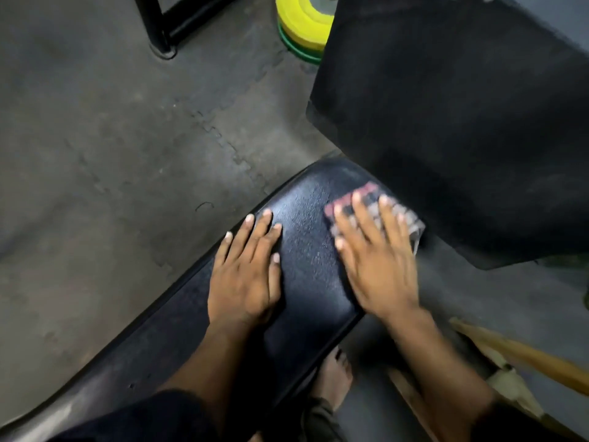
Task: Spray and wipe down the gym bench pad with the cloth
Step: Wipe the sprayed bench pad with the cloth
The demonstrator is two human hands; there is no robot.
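The black gym bench pad (pixel 306 260) runs from the lower left up to the centre. My left hand (pixel 245 275) lies flat on the pad near its left edge, fingers spread, holding nothing. My right hand (pixel 376 253) presses flat on a checked reddish-grey cloth (pixel 366 199) at the pad's far right end; the hand is blurred. Most of the cloth is hidden under my fingers. No spray bottle is in view.
A second, tilted black pad (pixel 462 116) rises just beyond the cloth at the upper right. Yellow and green weight plates (pixel 302 23) and a black frame post (pixel 156 23) stand at the top. A wooden stick (pixel 522 355) lies at the lower right. My bare foot (pixel 331 378) rests beneath the bench.
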